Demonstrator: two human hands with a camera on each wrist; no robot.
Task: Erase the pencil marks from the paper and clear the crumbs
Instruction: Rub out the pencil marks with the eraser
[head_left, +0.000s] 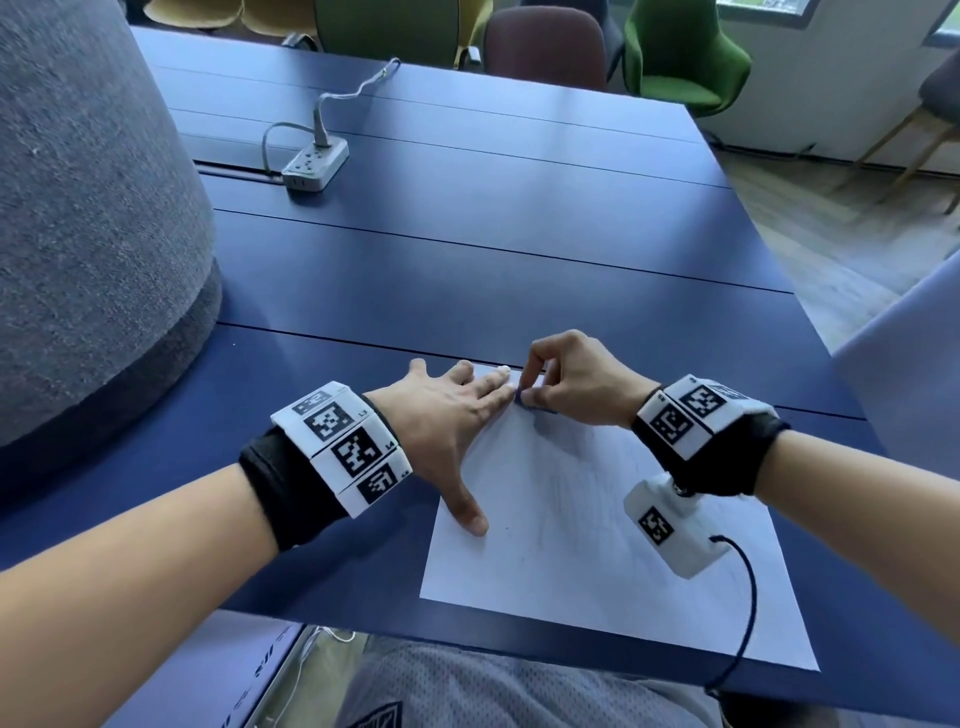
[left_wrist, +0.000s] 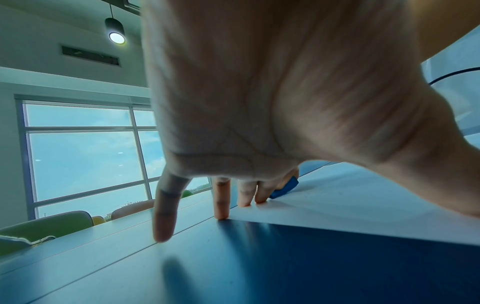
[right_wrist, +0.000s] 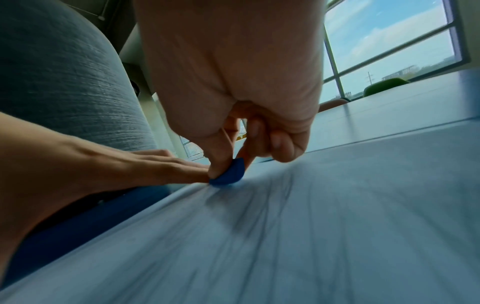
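A white sheet of paper (head_left: 587, 525) with faint grey pencil marks lies on the blue table (head_left: 467, 249) near its front edge. My left hand (head_left: 457, 415) lies flat with spread, straight fingers, pressing down the sheet's far left corner; its fingertips (left_wrist: 245, 202) touch the paper (left_wrist: 350, 205). My right hand (head_left: 530, 392) pinches a small blue eraser (right_wrist: 230, 172) between thumb and forefinger and holds it against the paper (right_wrist: 311, 226) at the far edge, right beside the left fingertips. The eraser (left_wrist: 285, 188) also shows behind the left fingers.
A grey upholstered seat back (head_left: 88, 218) rises at the left. A white power strip (head_left: 314, 162) with its cable lies at the table's far side. Chairs (head_left: 680, 57) stand beyond the table. A wrist camera cable (head_left: 743, 613) hangs over the paper's right part.
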